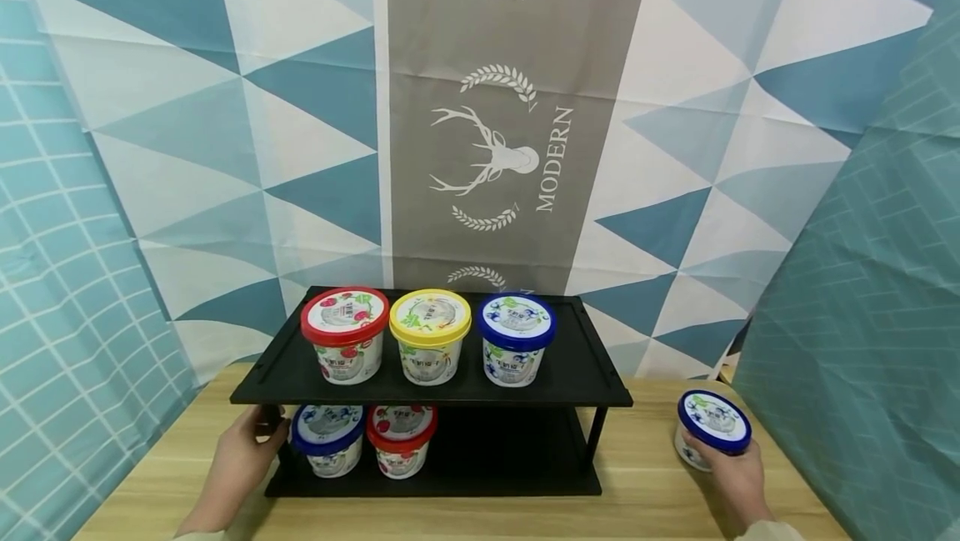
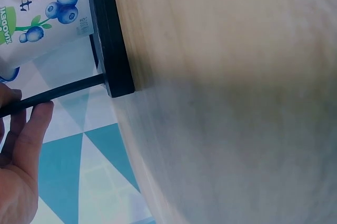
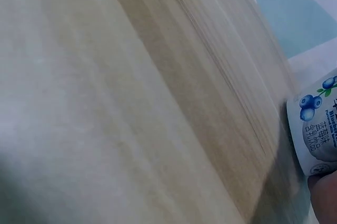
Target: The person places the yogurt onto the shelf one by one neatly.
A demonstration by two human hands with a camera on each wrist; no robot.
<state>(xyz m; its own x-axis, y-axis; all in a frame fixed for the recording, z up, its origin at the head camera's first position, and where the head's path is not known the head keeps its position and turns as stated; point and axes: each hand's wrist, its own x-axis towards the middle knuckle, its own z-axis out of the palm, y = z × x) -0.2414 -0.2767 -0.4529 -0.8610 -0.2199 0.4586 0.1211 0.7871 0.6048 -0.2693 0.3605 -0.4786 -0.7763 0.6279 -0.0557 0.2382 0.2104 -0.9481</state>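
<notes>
My left hand grips the left post of a black two-tier rack, thumb and fingers on either side of it. At the right of the table, my right hand holds a blueberry milk tub with a blue lid; in the right wrist view only part of the tub and a fingertip show. On the rack's upper shelf stand a red-lidded tub, a yellow-lidded tub and a blue-lidded tub. Below, another blue-lidded tub sits beside another red-lidded tub.
The rack stands on a light wooden table. Behind it hangs a patterned cloth with triangles and a deer print. A blue tiled-print sheet borders the left, and a teal sheet borders the right.
</notes>
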